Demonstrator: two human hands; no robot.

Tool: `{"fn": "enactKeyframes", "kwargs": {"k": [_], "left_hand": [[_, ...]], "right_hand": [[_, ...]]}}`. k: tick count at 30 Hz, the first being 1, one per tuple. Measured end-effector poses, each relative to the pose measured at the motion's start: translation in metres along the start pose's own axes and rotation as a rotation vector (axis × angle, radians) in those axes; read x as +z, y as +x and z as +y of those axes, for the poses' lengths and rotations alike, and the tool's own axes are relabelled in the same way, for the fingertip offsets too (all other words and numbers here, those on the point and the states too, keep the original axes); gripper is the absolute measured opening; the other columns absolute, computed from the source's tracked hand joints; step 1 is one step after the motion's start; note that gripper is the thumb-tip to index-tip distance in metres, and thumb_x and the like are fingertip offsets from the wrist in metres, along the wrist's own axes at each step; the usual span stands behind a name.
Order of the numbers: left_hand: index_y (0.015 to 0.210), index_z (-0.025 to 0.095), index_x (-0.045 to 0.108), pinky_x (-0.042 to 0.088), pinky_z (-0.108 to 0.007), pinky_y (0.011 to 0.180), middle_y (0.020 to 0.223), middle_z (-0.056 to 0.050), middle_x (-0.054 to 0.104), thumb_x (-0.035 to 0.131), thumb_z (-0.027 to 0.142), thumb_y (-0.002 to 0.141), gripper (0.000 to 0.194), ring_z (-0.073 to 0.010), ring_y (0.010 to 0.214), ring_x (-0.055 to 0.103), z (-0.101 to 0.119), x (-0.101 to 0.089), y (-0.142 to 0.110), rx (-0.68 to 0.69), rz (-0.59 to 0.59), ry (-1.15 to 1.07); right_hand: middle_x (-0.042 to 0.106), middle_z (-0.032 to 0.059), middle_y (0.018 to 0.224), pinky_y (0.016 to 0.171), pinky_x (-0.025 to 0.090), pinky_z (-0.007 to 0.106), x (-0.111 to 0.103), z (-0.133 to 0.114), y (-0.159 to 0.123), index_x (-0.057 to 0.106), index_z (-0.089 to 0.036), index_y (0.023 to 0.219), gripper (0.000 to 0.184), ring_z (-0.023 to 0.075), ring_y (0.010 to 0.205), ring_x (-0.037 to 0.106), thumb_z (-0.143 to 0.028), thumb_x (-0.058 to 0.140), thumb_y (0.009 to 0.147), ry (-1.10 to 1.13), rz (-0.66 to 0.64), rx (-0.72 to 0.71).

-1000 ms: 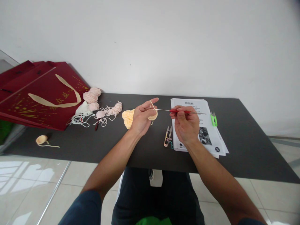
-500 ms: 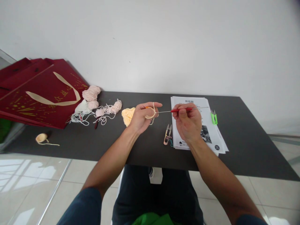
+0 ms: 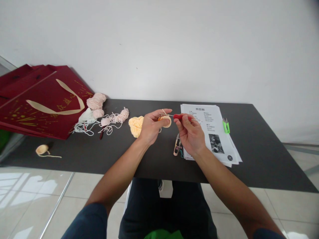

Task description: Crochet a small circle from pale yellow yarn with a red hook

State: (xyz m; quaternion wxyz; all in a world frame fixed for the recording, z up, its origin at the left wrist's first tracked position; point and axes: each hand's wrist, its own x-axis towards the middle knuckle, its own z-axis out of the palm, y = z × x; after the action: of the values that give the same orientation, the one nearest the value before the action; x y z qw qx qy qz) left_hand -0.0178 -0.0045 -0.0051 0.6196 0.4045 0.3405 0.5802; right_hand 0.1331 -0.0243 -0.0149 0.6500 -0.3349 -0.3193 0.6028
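My left hand (image 3: 151, 127) pinches a small round cream crochet piece (image 3: 168, 121) between thumb and fingers, and a strand of yarn runs over its raised index finger. In my right hand (image 3: 191, 134) is a red-handled crochet hook (image 3: 177, 116), held like a pen, its thin metal shaft pointing left. The tip of the hook reaches the yarn near my left index finger; whether it sits inside a loop I cannot tell. A ball of yellow yarn (image 3: 136, 126) lies on the table just left of my left hand.
Thread snips (image 3: 177, 146) lie by printed sheets (image 3: 199, 109), and green snips (image 3: 226, 126) rest at the sheets' right edge. Leftward are pink yarn (image 3: 96, 100), white yarn (image 3: 86, 116), a small cream crocheted cup (image 3: 42, 149) and red paper bags (image 3: 50, 96). A wall stands behind the table (image 3: 254, 142).
My right hand has moved left with the crochet hook, closer to my left hand. The round crochet piece now shows more clearly at the left fingertips.
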Motion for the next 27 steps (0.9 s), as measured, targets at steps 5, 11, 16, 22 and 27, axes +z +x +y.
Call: {"fn": "enactKeyframes", "kwargs": {"k": [5,11,16,22,27], "left_hand": [[0.110,0.023,0.082,0.044,-0.023,0.064,0.080,0.002,0.068,0.086,0.015,0.066,0.045,-0.0084,0.066,0.056,-0.0045,0.0045,-0.0030,0.069,0.083,0.078],[0.109,0.024,0.081,0.040,-0.022,0.059,0.076,0.003,0.063,0.083,0.016,0.069,0.041,-0.0083,0.063,0.051,-0.0053,0.0065,-0.0065,0.120,0.131,0.154],[0.103,0.023,0.083,0.041,-0.023,0.060,0.076,0.002,0.066,0.083,0.019,0.070,0.033,-0.0093,0.063,0.052,-0.0059,0.0051,-0.0063,0.141,0.163,0.161],[0.109,0.025,0.082,0.042,-0.024,0.063,0.082,0.001,0.065,0.081,0.017,0.072,0.038,-0.0105,0.069,0.054,-0.0073,0.0042,-0.0063,0.204,0.178,0.260],[0.110,0.023,0.081,0.042,-0.024,0.063,0.080,0.001,0.065,0.080,0.015,0.070,0.040,-0.0103,0.067,0.053,-0.0062,0.0060,-0.0078,0.213,0.212,0.293]], "right_hand": [[0.084,-0.0005,0.092,0.083,0.069,0.021,0.0035,0.0037,-0.0021,0.074,-0.022,0.093,0.021,0.0104,0.080,0.080,-0.040,0.082,0.087,-0.004,0.029,-0.005],[0.083,0.0002,0.091,0.081,0.069,0.022,0.0040,0.0057,-0.0027,0.073,-0.022,0.094,0.022,0.0110,0.079,0.080,-0.042,0.081,0.087,-0.027,0.033,-0.016],[0.083,-0.0006,0.091,0.082,0.068,0.023,0.0020,0.0069,-0.0021,0.072,-0.023,0.095,0.021,0.0108,0.080,0.079,-0.043,0.078,0.090,-0.074,0.010,-0.051],[0.081,-0.0009,0.091,0.076,0.066,0.021,0.0015,0.0060,-0.0011,0.071,-0.023,0.092,0.017,0.0092,0.077,0.075,-0.039,0.078,0.091,-0.045,-0.001,-0.079],[0.081,-0.0017,0.091,0.073,0.063,0.021,0.0027,0.0044,-0.0025,0.071,-0.024,0.091,0.014,0.0088,0.074,0.072,-0.036,0.079,0.090,-0.019,-0.028,-0.132]]}}
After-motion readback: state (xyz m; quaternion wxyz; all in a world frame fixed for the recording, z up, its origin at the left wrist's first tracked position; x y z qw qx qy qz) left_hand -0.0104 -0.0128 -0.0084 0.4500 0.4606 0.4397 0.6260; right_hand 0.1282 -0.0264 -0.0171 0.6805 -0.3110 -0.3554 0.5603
